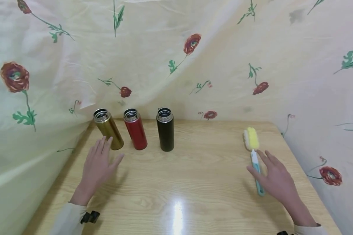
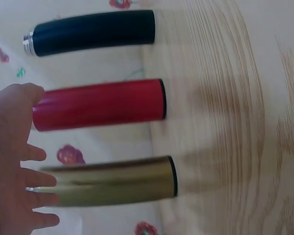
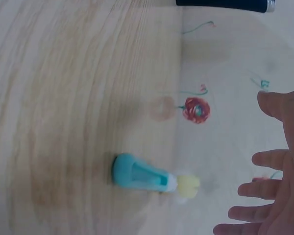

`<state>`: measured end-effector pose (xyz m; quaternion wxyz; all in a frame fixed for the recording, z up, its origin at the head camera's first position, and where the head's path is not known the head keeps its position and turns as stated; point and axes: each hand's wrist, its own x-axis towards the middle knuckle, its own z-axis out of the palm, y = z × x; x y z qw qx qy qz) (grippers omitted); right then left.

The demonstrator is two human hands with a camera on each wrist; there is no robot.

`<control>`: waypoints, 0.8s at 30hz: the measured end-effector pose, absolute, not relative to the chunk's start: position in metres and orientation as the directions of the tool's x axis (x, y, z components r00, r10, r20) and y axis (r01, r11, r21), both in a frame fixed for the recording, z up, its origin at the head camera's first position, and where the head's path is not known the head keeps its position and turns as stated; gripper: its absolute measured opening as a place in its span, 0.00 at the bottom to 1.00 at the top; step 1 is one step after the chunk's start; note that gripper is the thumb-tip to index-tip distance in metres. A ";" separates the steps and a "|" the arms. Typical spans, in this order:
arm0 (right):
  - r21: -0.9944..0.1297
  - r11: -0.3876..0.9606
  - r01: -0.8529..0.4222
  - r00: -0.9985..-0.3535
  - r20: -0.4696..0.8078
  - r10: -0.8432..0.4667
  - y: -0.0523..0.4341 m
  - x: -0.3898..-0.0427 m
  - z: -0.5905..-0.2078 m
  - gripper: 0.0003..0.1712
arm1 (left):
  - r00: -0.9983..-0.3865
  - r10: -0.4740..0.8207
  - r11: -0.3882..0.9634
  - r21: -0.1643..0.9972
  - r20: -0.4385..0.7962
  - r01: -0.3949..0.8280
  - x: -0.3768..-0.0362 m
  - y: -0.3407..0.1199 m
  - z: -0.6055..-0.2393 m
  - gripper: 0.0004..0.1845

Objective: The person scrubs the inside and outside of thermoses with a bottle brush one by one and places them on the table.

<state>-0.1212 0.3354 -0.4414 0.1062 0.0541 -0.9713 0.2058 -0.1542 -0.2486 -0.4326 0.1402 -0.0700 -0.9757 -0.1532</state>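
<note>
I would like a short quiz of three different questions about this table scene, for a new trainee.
1. True or false: the three metal flasks stand with lids on.
2. Which flask is nearest the left hand? A gold B red C black
3. Fill in: the right hand hovers over the brush's ___ handle.

Key:
1. False: the gold metal flask, red metal flask and black metal flask are open-topped.
2. A.
3. Teal: the yellow-sponge bottle brush lies on the wooden table.
</note>
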 end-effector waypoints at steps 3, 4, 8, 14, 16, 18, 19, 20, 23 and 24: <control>-0.414 0.899 -0.144 -0.972 0.228 -0.051 0.342 -0.121 -0.444 0.44 | -0.943 0.050 0.935 0.316 0.329 0.160 -0.159 -0.256 -0.434 0.44; -0.425 0.894 -0.139 -0.974 0.223 -0.046 0.344 -0.121 -0.445 0.44 | -0.939 0.029 0.930 0.334 0.342 0.150 -0.160 -0.259 -0.435 0.43; -0.477 0.874 -0.088 -0.985 0.172 -0.005 0.352 -0.118 -0.449 0.43 | -0.930 -0.063 0.902 0.419 0.362 0.102 -0.167 -0.269 -0.434 0.44; -0.517 0.854 -0.057 -0.986 0.162 0.032 0.360 -0.115 -0.454 0.40 | -0.923 -0.200 0.813 0.582 0.329 0.032 -0.184 -0.280 -0.433 0.51; -0.531 0.846 -0.049 -0.988 0.150 0.037 0.361 -0.113 -0.454 0.39 | -0.915 -0.225 0.789 0.613 0.336 0.031 -0.192 -0.282 -0.436 0.52; -0.547 0.836 -0.029 -0.992 0.121 0.045 0.363 -0.111 -0.456 0.39 | -0.910 -0.243 0.771 0.636 0.335 0.029 -0.199 -0.283 -0.439 0.54; -0.555 0.832 -0.016 -0.994 0.102 0.050 0.364 -0.110 -0.457 0.40 | -0.910 -0.248 0.761 0.648 0.332 0.029 -0.202 -0.284 -0.440 0.54; -0.564 0.826 -0.003 -0.995 0.085 0.054 0.365 -0.110 -0.458 0.40 | -0.911 -0.252 0.750 0.661 0.326 0.029 -0.205 -0.285 -0.441 0.55; -0.580 0.814 0.020 -0.997 0.052 0.062 0.367 -0.110 -0.462 0.40 | -0.912 -0.251 0.721 0.692 0.325 0.048 -0.212 -0.289 -0.445 0.56; -0.583 0.812 0.025 -0.997 0.044 0.063 0.368 -0.111 -0.463 0.40 | -0.912 -0.244 0.713 0.699 0.328 0.061 -0.214 -0.291 -0.447 0.56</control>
